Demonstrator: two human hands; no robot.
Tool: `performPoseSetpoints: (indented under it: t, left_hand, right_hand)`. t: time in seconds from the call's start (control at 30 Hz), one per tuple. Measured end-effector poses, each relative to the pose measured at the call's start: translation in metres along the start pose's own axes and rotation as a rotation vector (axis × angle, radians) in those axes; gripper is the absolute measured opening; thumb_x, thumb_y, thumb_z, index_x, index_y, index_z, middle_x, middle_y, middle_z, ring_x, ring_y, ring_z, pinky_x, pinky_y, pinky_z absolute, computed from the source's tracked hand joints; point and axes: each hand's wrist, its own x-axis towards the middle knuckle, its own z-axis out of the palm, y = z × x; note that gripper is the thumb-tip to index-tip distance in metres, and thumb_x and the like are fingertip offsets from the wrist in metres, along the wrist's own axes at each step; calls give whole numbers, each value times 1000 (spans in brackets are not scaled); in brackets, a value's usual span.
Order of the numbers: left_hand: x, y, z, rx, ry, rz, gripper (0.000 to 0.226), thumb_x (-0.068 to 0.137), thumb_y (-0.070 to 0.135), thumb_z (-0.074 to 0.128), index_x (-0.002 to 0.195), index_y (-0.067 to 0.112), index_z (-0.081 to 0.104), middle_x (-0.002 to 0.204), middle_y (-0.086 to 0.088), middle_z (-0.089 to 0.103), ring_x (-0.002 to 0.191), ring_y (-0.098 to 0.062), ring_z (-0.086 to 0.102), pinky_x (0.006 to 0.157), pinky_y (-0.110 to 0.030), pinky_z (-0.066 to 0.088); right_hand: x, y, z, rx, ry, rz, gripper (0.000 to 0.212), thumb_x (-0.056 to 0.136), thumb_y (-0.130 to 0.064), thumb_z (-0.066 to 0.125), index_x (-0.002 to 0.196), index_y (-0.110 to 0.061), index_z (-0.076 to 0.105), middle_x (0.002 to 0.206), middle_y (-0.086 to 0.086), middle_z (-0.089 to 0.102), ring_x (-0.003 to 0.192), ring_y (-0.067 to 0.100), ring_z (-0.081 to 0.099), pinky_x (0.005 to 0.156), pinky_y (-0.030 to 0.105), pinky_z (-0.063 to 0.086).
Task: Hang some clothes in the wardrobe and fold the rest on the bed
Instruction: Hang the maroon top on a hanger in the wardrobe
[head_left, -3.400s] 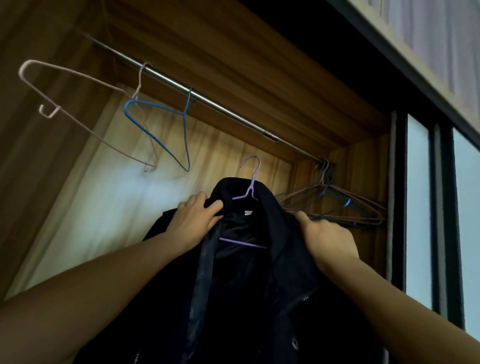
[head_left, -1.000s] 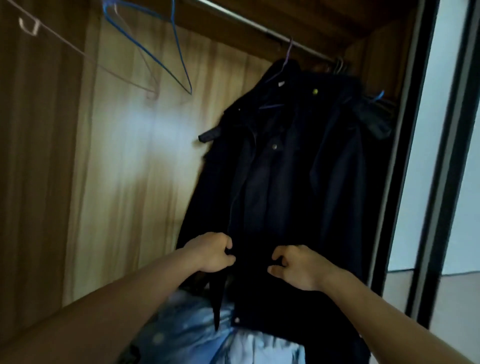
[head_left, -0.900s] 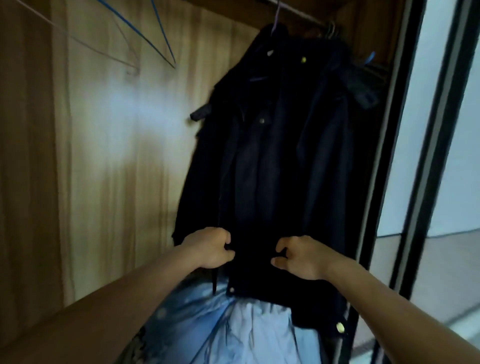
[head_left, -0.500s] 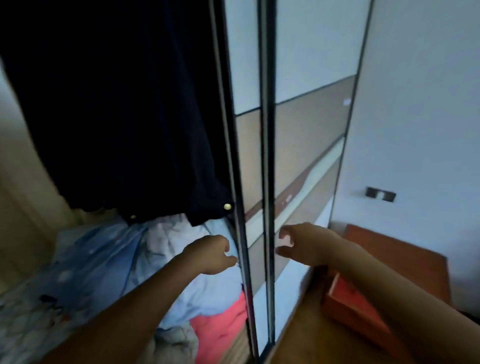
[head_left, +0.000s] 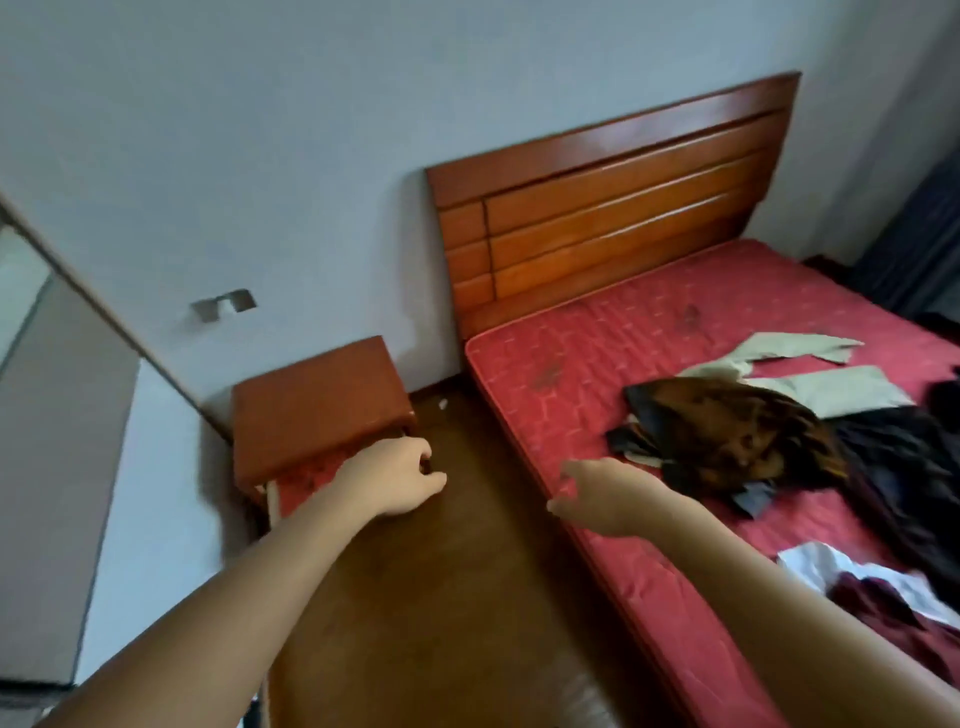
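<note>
A bed with a bare red mattress (head_left: 613, 358) fills the right side. Clothes lie loose on it: a brown and black patterned garment (head_left: 737, 431), a pale beige garment (head_left: 810, 374), dark clothes (head_left: 904, 467) at the right and a white and maroon piece (head_left: 872, 582) near the front edge. My left hand (head_left: 400, 475) hangs over the floor with fingers loosely curled and holds nothing. My right hand (head_left: 602, 491) is over the mattress edge, fingers relaxed and empty, left of the patterned garment. The wardrobe's hanging space is out of view.
A wooden bedside cabinet (head_left: 311, 410) stands left of the bed, its drawer partly out. A brown wooden floor (head_left: 441, 597) runs between cabinet and bed. The wardrobe's sliding door (head_left: 57, 441) is at the far left, the wooden headboard (head_left: 608, 208) against the wall.
Both hands have let go of the dark jacket, which stays hanging in the wardrobe. My view has swung right from the wardrobe to the bed, and both hands are now empty.
</note>
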Motion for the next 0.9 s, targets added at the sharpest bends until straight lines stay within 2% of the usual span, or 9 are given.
performPoseSetpoints:
  t: [0.13, 0.27, 0.37, 0.57, 0.67, 0.73, 0.9]
  left_hand:
    - [61, 110, 19, 74, -63, 185, 58, 92, 56, 55, 143, 29, 50, 133, 3, 61, 116, -20, 61, 96, -41, 52]
    - [103, 200, 38, 128, -137, 362, 61, 91, 56, 58, 144, 28, 49, 136, 1, 61, 122, -23, 59, 103, -42, 49]
    - [131, 254, 53, 211, -181, 502, 60, 91, 55, 58, 144, 27, 50, 138, -2, 61, 125, -25, 57, 105, -41, 47]
    - [173, 342, 95, 395, -312, 819, 53, 93, 50, 57, 139, 23, 54, 131, -2, 65, 120, -23, 60, 98, -38, 51]
    - [180, 377, 118, 467, -380, 930, 49, 92, 48, 57, 134, 23, 56, 128, 0, 66, 118, -23, 61, 95, -37, 52]
    - [178, 401, 131, 507, -414, 1002, 51, 90, 48, 56, 135, 24, 55, 130, 0, 65, 119, -23, 61, 96, -38, 52]
    - [152, 454, 167, 611, -487, 1165, 49, 88, 49, 55, 133, 29, 55, 129, 3, 64, 120, -22, 59, 95, -39, 51]
  right_hand:
    - [-36, 105, 7, 99, 28, 215, 50, 93, -56, 52, 132, -26, 53, 128, 6, 63, 116, 31, 61, 89, 38, 51]
    - [-70, 173, 22, 203, 82, 396, 48, 94, -55, 53, 132, -25, 54, 124, 6, 65, 114, 31, 62, 88, 38, 52]
    - [-90, 205, 37, 265, 107, 532, 46, 95, -54, 53, 128, -22, 56, 120, 5, 66, 112, 31, 62, 80, 35, 48]
    - [-120, 232, 68, 422, 100, 840, 41, 94, -54, 52, 117, -21, 55, 123, 5, 64, 113, 31, 60, 88, 42, 51]
    - [-137, 233, 84, 511, 126, 989, 35, 93, -54, 51, 107, -22, 52, 116, 6, 65, 109, 30, 61, 79, 38, 48]
    - [-153, 233, 94, 553, 147, 1079, 36, 93, -54, 51, 111, -22, 54, 117, 4, 65, 109, 28, 62, 77, 37, 46]
    - [-201, 232, 129, 681, 173, 1292, 43, 96, -54, 51, 124, -21, 54, 122, 6, 65, 115, 28, 62, 86, 40, 51]
